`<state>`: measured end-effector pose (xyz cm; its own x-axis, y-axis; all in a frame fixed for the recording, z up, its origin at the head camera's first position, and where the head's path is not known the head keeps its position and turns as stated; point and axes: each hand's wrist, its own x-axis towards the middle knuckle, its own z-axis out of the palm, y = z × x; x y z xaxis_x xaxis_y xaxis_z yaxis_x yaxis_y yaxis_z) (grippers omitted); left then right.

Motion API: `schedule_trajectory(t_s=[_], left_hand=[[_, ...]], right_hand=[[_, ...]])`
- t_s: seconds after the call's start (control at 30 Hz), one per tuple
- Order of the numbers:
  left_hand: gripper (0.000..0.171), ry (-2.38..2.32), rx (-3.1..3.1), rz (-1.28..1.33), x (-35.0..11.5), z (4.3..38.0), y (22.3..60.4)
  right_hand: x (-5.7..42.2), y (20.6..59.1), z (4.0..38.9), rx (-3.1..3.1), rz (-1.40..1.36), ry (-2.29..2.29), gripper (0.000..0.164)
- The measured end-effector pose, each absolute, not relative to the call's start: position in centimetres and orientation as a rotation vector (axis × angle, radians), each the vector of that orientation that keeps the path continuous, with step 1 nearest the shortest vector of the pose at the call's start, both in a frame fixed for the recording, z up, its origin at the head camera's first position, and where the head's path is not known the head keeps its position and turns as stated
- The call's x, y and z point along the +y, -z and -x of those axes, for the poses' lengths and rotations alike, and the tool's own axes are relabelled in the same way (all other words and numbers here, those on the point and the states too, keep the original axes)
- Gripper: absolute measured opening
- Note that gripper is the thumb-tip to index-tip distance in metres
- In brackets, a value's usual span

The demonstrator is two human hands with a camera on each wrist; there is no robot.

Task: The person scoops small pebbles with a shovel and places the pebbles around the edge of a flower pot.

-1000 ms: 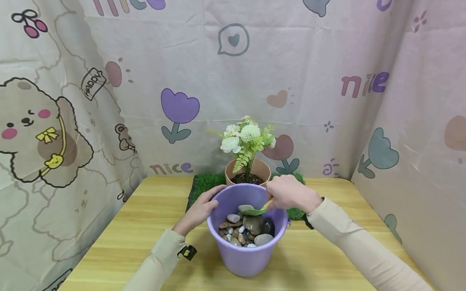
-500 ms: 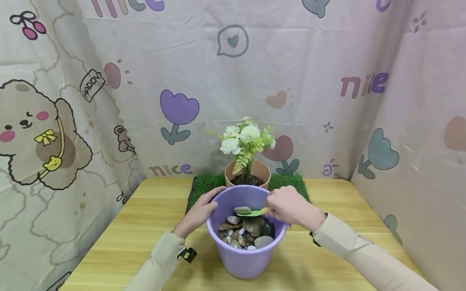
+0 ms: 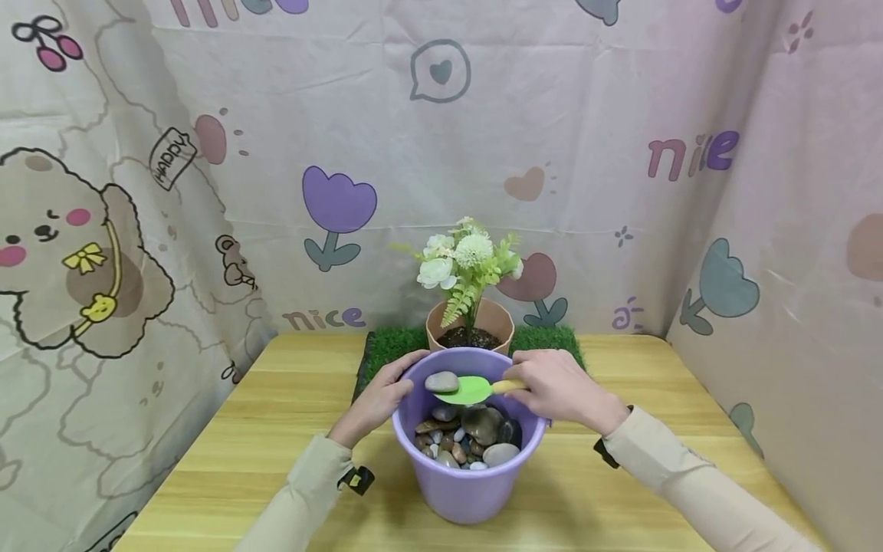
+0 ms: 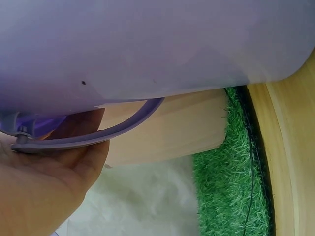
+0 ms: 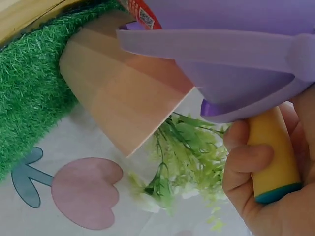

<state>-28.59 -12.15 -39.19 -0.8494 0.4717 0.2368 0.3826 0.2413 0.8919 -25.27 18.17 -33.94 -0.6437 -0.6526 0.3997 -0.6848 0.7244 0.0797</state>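
Lower centre, head view: your left hand point(image 3: 375, 399) grips the purple bucket point(image 3: 465, 494) on its left; your right hand point(image 3: 562, 389) grips the trowel point(image 3: 472, 390), a grey stone point(image 3: 442, 381) at its end, above other stones point(image 3: 481, 425). Hold the trowel level, the bucket braced.

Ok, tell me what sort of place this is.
Likely a makeshift indoor tabletop set: printed cloth hangs behind and at both sides of the table, and a grass mat lies on top.
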Motion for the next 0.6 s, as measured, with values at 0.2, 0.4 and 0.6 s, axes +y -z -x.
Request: schedule_trajectory(t_s=[0.2,0.4,0.6], left_hand=[[0.060,-1.694,2.426,-0.835,-12.05,28.85,38.90],[0.061,-1.696,2.434,-0.806,-11.94,28.77,38.76],[0.062,-1.697,2.437,-0.780,-12.03,28.48,39.08]], right_hand=[[18.58,33.82,25.18,-2.563,-0.991,-0.198,0.017],[18.78,34.04,25.11,-2.558,-0.953,-0.269,0.021],[18.88,34.60,24.97,-2.535,-0.924,-0.325,0.021]])
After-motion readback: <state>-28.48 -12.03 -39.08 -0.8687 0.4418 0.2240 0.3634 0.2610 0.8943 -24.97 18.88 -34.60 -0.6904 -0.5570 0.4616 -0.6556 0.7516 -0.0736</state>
